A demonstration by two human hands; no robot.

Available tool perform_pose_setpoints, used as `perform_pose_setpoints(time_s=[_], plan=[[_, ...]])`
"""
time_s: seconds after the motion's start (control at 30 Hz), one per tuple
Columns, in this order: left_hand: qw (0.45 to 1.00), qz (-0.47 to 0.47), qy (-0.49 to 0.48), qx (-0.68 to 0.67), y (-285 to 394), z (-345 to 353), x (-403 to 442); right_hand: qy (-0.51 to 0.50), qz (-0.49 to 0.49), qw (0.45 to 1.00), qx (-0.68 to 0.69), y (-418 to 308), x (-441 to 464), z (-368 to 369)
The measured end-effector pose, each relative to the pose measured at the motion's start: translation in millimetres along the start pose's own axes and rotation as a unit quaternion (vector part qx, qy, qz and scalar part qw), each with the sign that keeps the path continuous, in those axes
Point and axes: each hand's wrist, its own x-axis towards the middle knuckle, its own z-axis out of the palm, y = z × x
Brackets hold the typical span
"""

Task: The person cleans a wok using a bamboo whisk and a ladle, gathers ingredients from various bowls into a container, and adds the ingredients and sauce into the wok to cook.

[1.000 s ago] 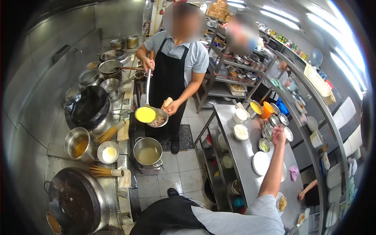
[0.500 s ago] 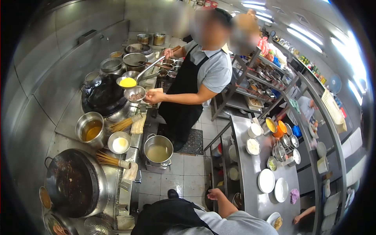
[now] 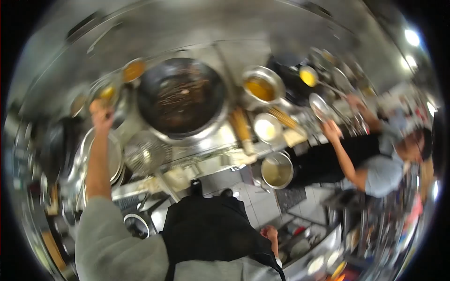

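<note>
My left hand (image 3: 101, 113) is stretched out over the left end of the stove, at the near rim of a metal pot (image 3: 123, 105) with something yellow in it. Its blurred fingers look closed, and whatever they may hold is hidden. Low beside my apron hangs my right hand (image 3: 269, 232), fingers curled, with nothing visible in it. A large dark wok (image 3: 183, 100) with brown residue sits in front of me. Nearer to me, a round perforated strainer (image 3: 145, 152) lies with its handle pointing my way.
To the right, a co-worker (image 3: 389, 161) holds a ladle of yellow liquid (image 3: 308, 76) and a metal bowl (image 3: 320, 106). A pot of amber liquid (image 3: 260, 88), a white-filled bowl (image 3: 267, 128) and bamboo brushes (image 3: 241, 126) line the stove. A stockpot (image 3: 277, 171) stands below its edge.
My view has swung left from the aisle and worktable to the stove. My left arm has come into view, reaching over the stove. My right hand stays low at my side.
</note>
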Motion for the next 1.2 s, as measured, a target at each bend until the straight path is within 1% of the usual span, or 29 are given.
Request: perform_pose_setpoints(time_s=[0.03,0.07,0.13,0.2,0.23,0.27,0.3,0.4,0.43,0.47,0.5,0.53,0.57,0.6,0.63,0.67,0.7,0.73,0.77,0.8,0.87,0.93,0.97,1.0,1.03,1.07,1.1,1.13,1.2], plan=[[0.999,0.0,0.017,-0.028,-1,6,-3,0.021,-0.017,0.987,-0.156,-31,-28,23],[0.998,-0.014,-0.008,-0.054,-6,13,-13,0.009,-0.017,0.979,-0.203,-51,-22,31],[0.994,-0.056,-0.035,-0.085,-6,30,-34,-0.042,-0.015,0.963,-0.266,-86,-6,51],[0.977,-0.143,-0.065,-0.143,-3,40,-56,-0.079,-0.023,0.945,-0.316,-123,18,70],[0.983,-0.134,-0.026,-0.124,-8,59,-78,-0.097,-0.028,0.934,-0.343,-143,31,82],[0.98,-0.143,-0.071,-0.121,-7,68,-88,-0.114,-0.036,0.921,-0.37,-161,44,93],[0.981,-0.133,-0.069,-0.122,-15,86,-112,-0.128,-0.043,0.906,-0.401,-177,57,103],[0.98,-0.164,-0.043,-0.101,-27,137,-169,-0.173,-0.074,0.844,-0.502,-212,86,138],[0.981,-0.164,-0.049,-0.093,-33,149,-186,-0.191,-0.093,0.809,-0.548,-219,97,155],[0.984,-0.154,-0.017,-0.09,-40,166,-205,-0.218,-0.117,0.766,-0.594,-224,101,174],[0.982,-0.163,-0.029,-0.089,-46,184,-223,-0.257,-0.165,0.69,-0.657,-226,106,192],[0.98,-0.17,-0.044,-0.089,-52,203,-240,-0.33,-0.288,0.526,-0.73,-228,108,217],[0.98,-0.169,-0.037,-0.102,-58,214,-254,-0.395,-0.427,0.351,-0.734,-231,101,249],[0.974,-0.176,-0.03,-0.141,-66,227,-270,-0.437,-0.575,0.201,-0.662,-235,80,289],[0.967,-0.183,-0.022,-0.177,-75,238,-283,-0.391,-0.405,0.488,-0.666,-234,-4,344],[0.965,-0.177,-0.036,-0.189,-84,243,-293,-0.397,-0.483,0.492,-0.606,-237,-67,390],[0.962,-0.189,-0.028,-0.198,-92,244,-301,-0.399,-0.656,0.449,-0.456,-235,-111,425],[0.958,-0.199,-0.023,-0.207,-100,246,-309,-0.414,-0.659,0.467,-0.421,-233,-164,462],[0.953,-0.213,-0.018,-0.214,-109,245,-319,-0.392,-0.724,0.427,-0.373,-223,-190,495],[0.957,-0.216,0.0,-0.196,-119,246,-326,-0.412,-0.726,0.426,-0.349,-214,-203,524],[0.966,-0.213,0.06,-0.134,-135,243,-336,-0.386,-0.654,0.385,-0.524,-201,-213,561],[0.965,-0.258,0.045,-0.018,-144,236,-344,-0.332,-0.647,0.359,-0.585,-197,-211,578],[0.961,-0.272,0.038,0.032,-150,230,-350,-0.33,-0.665,0.355,-0.568,-196,-199,581],[0.948,-0.252,0.089,0.171,-158,233,-358,-0.328,-0.665,0.356,-0.569,-198,-197,578],[0.914,-0.228,0.139,0.304,-166,234,-365,-0.326,-0.68,0.351,-0.556,-200,-192,573],[0.899,-0.242,0.133,0.341,-169,225,-368,-0.323,-0.694,0.345,-0.543,-202,-191,568],[0.883,-0.221,0.112,0.399,-174,218,-369,-0.317,-0.688,0.361,-0.544,-205,-193,565],[0.863,-0.199,0.092,0.456,-179,212,-371,-0.32,-0.694,0.361,-0.534,-206,-191,565],[0.832,-0.201,0.071,0.511,-179,216,-379,-0.329,-0.701,0.357,-0.522,-204,-185,567]])
